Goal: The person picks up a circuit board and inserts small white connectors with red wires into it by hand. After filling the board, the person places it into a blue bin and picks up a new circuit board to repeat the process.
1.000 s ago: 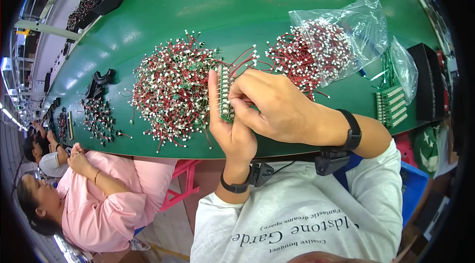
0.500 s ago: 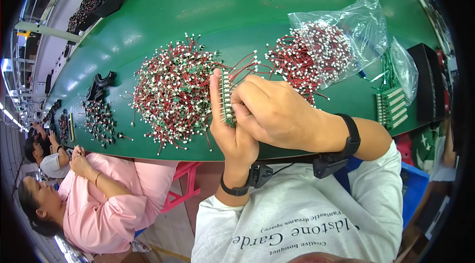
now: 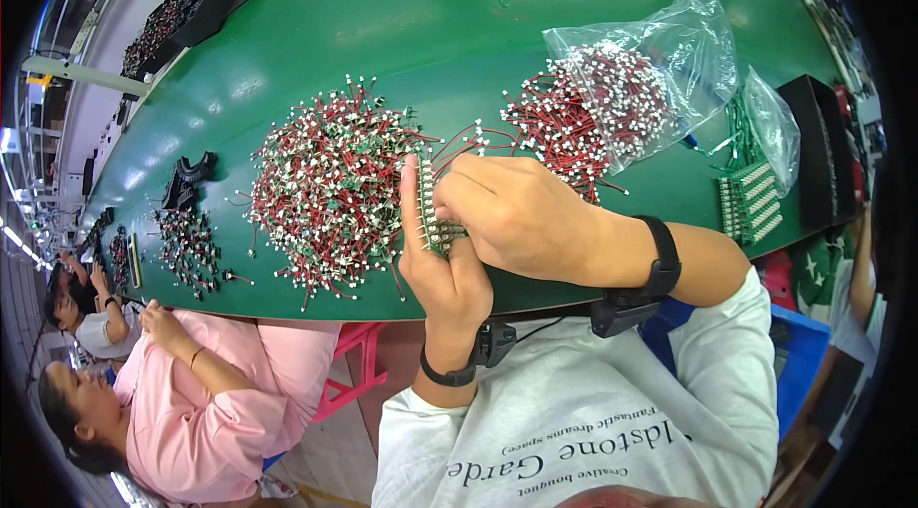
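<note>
Upright in my left hand [image 3: 445, 286] is a narrow panel of small circuit boards [image 3: 427, 207] with a row of pins or connectors along its edge. The left fingers stretch along its side and the thumb side supports its lower end. My right hand [image 3: 526, 216] is pinched against the panel's right face; its fingertips and anything between them are hidden. Thin red wires [image 3: 469, 140] with white plugs loop out from the panel's upper part. Just left of my hands lies a big heap of small boards with red wires [image 3: 330, 192].
Beyond my right hand, red wires with white plugs [image 3: 545, 116] spill from a clear plastic bag [image 3: 703, 39]. Stacked board panels [image 3: 750, 204] and a black box [image 3: 818, 154] stand at right. A smaller heap [image 3: 191, 245] lies left, near a co-worker in pink [image 3: 220, 393].
The whole view has shifted slightly. My right hand has moved a little against the panel, its fingers still pinched; my left hand keeps its hold.
</note>
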{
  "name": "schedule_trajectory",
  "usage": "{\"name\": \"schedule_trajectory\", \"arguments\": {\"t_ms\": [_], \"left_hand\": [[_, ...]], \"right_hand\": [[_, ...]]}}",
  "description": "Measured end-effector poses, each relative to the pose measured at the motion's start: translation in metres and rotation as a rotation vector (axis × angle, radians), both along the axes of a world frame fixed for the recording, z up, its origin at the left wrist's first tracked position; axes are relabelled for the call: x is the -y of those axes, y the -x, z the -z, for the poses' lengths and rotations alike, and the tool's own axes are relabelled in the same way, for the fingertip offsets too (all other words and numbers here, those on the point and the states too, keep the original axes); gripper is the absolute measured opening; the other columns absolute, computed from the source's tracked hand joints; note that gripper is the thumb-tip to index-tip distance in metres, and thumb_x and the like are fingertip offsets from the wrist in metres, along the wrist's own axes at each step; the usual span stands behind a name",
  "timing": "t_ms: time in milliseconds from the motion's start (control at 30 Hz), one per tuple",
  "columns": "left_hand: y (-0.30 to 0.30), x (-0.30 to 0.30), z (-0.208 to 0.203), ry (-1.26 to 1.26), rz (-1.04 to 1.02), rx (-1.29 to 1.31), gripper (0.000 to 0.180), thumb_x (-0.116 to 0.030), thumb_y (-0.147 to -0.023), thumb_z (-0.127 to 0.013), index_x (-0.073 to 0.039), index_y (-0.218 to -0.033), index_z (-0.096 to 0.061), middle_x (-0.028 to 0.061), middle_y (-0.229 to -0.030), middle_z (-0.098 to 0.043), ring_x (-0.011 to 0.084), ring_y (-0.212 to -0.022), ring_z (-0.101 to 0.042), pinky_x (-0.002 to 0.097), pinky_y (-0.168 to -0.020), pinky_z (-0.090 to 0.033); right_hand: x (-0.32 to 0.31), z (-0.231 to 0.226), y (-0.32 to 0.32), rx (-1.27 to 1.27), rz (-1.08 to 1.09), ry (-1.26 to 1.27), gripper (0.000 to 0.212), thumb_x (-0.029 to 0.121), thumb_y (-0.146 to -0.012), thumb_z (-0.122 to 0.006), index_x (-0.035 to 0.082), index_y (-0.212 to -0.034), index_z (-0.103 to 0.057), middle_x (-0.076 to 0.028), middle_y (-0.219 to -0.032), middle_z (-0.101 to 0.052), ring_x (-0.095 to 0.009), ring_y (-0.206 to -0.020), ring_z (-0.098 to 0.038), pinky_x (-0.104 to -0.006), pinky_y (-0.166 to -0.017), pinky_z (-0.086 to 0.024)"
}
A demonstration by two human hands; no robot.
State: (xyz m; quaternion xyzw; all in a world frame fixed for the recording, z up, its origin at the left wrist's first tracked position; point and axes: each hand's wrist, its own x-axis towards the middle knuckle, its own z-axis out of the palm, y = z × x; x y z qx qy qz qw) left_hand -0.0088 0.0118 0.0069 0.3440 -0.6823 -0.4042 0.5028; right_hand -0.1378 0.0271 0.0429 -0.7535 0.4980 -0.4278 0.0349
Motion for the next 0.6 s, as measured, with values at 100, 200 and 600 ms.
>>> {"name": "schedule_trajectory", "arguments": {"t_ms": [100, 200, 600], "left_hand": [[-0.004, -0.001, -0.001, 0.019, -0.006, 0.038, 0.066, 0.008, -0.081, -0.042, 0.006, -0.147, -0.034, 0.0187, -0.109, -0.067, 0.0157, -0.086, -0.062, 0.0276, -0.080, -0.050], [-0.007, -0.002, -0.007, -0.135, 0.037, -0.021, 0.068, 0.009, -0.080, -0.042, 0.006, -0.147, -0.035, 0.0170, -0.114, -0.065, 0.0162, -0.093, -0.063, 0.0272, -0.083, -0.049], [-0.025, 0.017, -0.018, -0.318, -0.140, -0.481, 0.081, 0.009, -0.063, -0.037, 0.013, -0.144, -0.031, 0.0274, -0.125, -0.057, 0.0299, -0.107, -0.063, 0.0391, -0.093, -0.052]], "right_hand": [[0.001, 0.003, -0.002, 0.048, -0.033, 0.009, 0.017, -0.001, -0.072, -0.069, 0.002, -0.080, -0.054, -0.010, -0.075, -0.054, -0.028, -0.066, -0.059, -0.0366, -0.057, -0.049], [0.001, 0.002, -0.003, 0.077, -0.049, -0.006, 0.015, 0.000, -0.075, -0.069, 0.001, -0.082, -0.056, -0.010, -0.075, -0.055, -0.028, -0.066, -0.060, -0.0382, -0.056, -0.049], [0.037, 0.037, 0.062, -0.177, 0.295, -0.364, 0.009, 0.012, -0.082, -0.067, 0.007, -0.090, -0.067, -0.010, -0.086, -0.059, -0.030, -0.090, -0.059, -0.0422, -0.076, -0.049]]}}
